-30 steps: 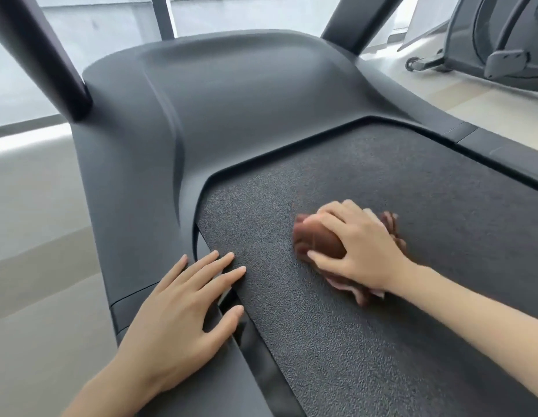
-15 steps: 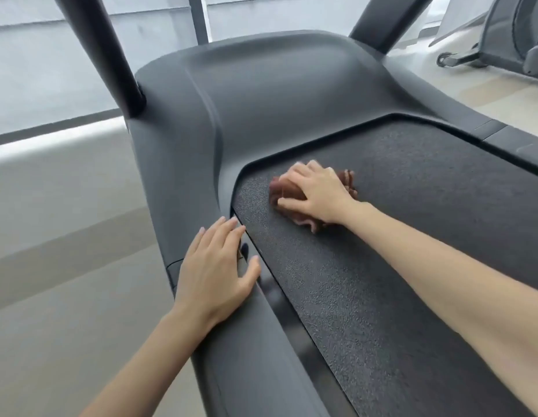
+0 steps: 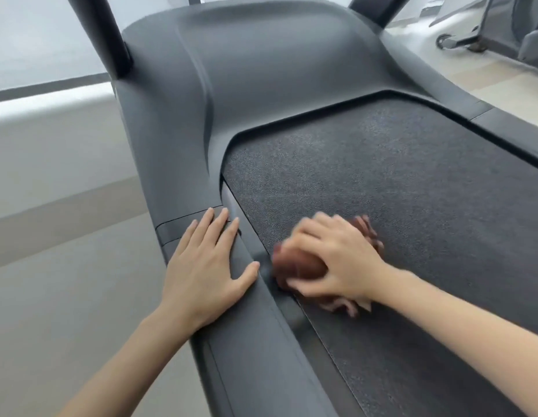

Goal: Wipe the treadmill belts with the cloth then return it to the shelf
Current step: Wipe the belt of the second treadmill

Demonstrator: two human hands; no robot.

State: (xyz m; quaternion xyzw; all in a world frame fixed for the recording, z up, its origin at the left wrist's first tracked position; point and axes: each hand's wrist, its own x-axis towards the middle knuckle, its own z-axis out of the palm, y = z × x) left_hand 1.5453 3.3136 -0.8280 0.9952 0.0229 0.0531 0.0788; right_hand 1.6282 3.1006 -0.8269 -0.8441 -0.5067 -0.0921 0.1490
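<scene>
From the head camera we look down along a dark grey treadmill, our two bare arms reaching in from the bottom of the frame.

Our right hand (image 3: pixel 337 260) is clamped on a bunched reddish-brown cloth (image 3: pixel 297 266), fingers curled over the top of it and thumb pressed along its near side. The cloth sits on the treadmill belt (image 3: pixel 397 182) at its left edge, just beside the side rail (image 3: pixel 255 341); frayed folds stick out past the hand on the far side and beneath the wrist (the hand and cloth are smeared with motion blur, so finer detail is lost).

Our left hand (image 3: pixel 204 266) lies flat and spread, palm down, on the side rail, holding nothing. Its fingertips reach a seam where the rail meets the motor cover (image 3: pixel 261 70), and its thumb points toward the belt, close to the cloth but not touching it.

The belt is a grainy, pebbled black surface running away to the right and toward us. Beyond it the smooth moulded motor cover rises, with a dark upright post (image 3: pixel 108 34) at its left corner and another at the top right edge of the frame.

To the left lies a pale floor (image 3: pixel 66 266) with a low ledge under a window. At top right, part of another exercise machine (image 3: pixel 502 28) stands on the floor, well apart from us.
</scene>
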